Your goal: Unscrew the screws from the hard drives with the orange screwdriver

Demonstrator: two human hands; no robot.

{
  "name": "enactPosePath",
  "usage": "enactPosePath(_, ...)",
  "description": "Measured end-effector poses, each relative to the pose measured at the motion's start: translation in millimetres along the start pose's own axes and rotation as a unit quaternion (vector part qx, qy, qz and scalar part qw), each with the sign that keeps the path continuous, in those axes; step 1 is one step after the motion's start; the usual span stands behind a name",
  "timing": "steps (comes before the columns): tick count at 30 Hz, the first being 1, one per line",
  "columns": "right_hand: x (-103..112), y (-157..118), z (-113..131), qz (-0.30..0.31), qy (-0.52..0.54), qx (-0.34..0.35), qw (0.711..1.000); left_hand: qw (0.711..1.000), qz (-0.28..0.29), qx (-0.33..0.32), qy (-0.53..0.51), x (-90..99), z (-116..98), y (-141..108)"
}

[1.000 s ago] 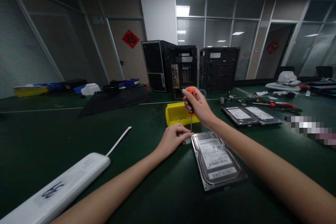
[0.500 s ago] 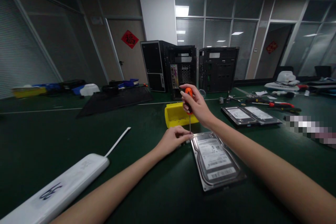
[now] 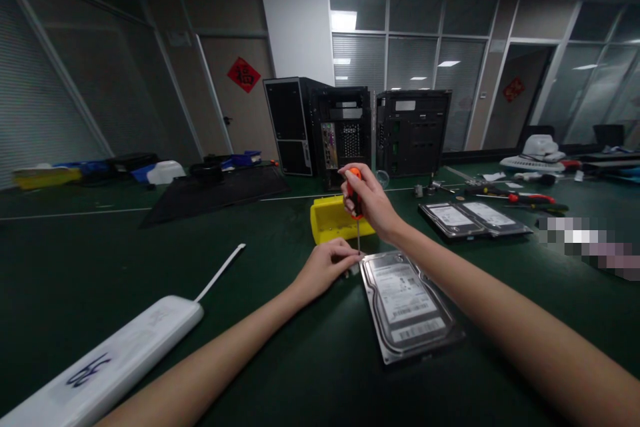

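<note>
My right hand (image 3: 373, 200) is wrapped round the orange and black handle of a screwdriver (image 3: 355, 197), held upright with its shaft pointing down. The screwdriver's tip ends near the far left corner of a hard drive (image 3: 406, 297) that lies flat, label up, on the table. My left hand (image 3: 325, 268) is closed in a pinch close to the tip, beside that corner; a small metallic piece shows under its fingers, too small to name. Just behind both hands stands a yellow bin (image 3: 330, 220) with small bits inside.
Two more hard drives (image 3: 473, 219) lie to the right, with pliers (image 3: 530, 198) behind them. Computer cases (image 3: 287, 125) stand at the back. On the left are a white device with a strap (image 3: 125, 353) and a black mat (image 3: 220, 193) on the green table (image 3: 90, 260).
The whole view has shifted slightly, so things sit a little further left. My right hand's fingers have turned a bit on the screwdriver handle; the left hand stays by the tip.
</note>
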State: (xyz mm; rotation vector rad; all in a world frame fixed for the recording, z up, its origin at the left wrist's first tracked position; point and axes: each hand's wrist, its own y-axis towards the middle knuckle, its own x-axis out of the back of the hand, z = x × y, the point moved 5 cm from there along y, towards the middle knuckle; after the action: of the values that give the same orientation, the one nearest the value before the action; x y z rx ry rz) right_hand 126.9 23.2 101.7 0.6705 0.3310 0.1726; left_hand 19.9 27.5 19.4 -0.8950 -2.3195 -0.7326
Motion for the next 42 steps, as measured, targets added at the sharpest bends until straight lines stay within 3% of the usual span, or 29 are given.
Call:
enactPosePath(11, -5.3, -1.8, 8.3, -0.010, -0.039, 0.013, 0.999, 0.999, -0.027, 0.009, 0.045, 4.2, -3.7, -1.1)
enactPosePath(22, -3.3, 3.4, 4.6, -0.025, 0.013, 0.024, 0.999, 0.983, -0.087, -0.004, 0.160, 7.8, -12.1, -3.4)
enactPosePath(32, -13.5, -1.5, 7.8, -0.002, 0.002, 0.019, 1.000, 0.972, -0.085, -0.017, 0.220, 5.0, -15.7, -7.3)
enactPosePath(42, -12.8, -0.6, 7.0, -0.005, 0.002, 0.013, 1.000, 0.976, -0.085, -0.011, 0.199, 7.0, -11.2, -4.9)
